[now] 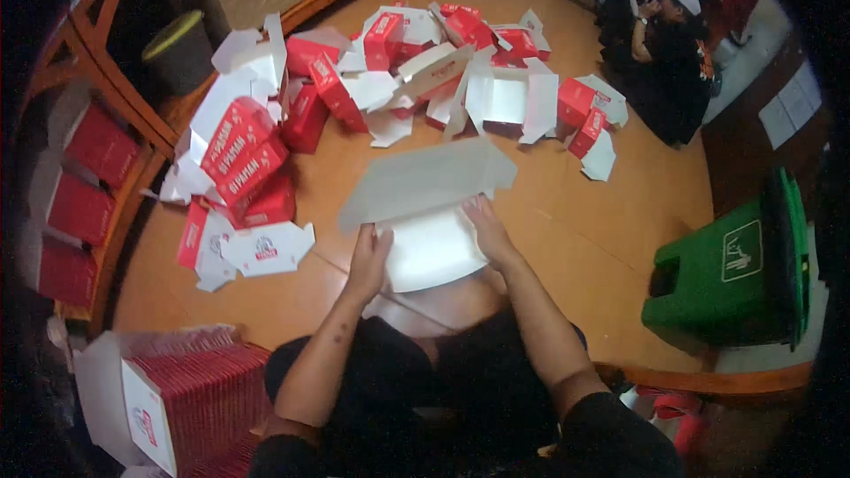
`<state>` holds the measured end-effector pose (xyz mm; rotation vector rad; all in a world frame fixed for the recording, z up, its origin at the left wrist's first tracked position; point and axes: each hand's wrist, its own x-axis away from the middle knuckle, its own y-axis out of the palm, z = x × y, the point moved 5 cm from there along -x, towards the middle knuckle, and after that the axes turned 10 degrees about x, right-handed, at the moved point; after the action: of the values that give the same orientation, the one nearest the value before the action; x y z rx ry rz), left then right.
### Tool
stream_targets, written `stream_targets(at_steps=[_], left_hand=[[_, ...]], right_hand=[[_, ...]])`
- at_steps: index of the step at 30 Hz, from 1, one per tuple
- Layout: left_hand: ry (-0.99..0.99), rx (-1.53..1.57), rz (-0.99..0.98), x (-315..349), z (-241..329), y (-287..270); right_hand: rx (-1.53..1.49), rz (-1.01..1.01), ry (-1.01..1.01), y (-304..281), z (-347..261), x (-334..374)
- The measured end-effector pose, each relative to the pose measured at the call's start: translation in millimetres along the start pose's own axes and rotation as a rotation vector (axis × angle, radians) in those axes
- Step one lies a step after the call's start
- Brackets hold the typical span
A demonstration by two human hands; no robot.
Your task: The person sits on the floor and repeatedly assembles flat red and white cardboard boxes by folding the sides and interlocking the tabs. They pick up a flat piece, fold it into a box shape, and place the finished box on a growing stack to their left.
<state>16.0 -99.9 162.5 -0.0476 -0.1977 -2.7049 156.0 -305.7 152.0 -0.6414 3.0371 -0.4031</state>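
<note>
A cardboard box (432,252) with a white inside is held over my lap, its wide lid flap (425,179) standing up and away from me. My left hand (368,258) grips the box's left side, thumb toward the inside. On the opposite side my right hand (490,235) closes round the right edge near the lid's fold. The flap is slightly blurred. Most of the fingers are hidden behind the cardboard.
Folded red and white boxes (239,155) lie heaped across the orange floor ahead. At lower left stands a stack of flat red boxes (204,394). A green bin (730,270) is on the right. Orange shelving (115,62) lines the left; a person (660,53) sits at far right.
</note>
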Motion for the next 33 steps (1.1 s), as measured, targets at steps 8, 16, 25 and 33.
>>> stream_targets(at_steps=[8,16,25,33], left_hand=[[0.082,0.284,0.066,5,32,-23],[0.264,0.024,-0.253,32,50,5],[0.359,-1.006,-0.598,12,-70,9],[0.148,-0.790,-0.578,-3,-116,19]], right_hand=[[-0.350,-0.145,0.204,23,-39,45],[0.406,0.084,0.052,-50,-1,15],[0.075,0.076,0.189,-53,40,-15],[0.728,-0.058,-0.006,-19,60,-30]])
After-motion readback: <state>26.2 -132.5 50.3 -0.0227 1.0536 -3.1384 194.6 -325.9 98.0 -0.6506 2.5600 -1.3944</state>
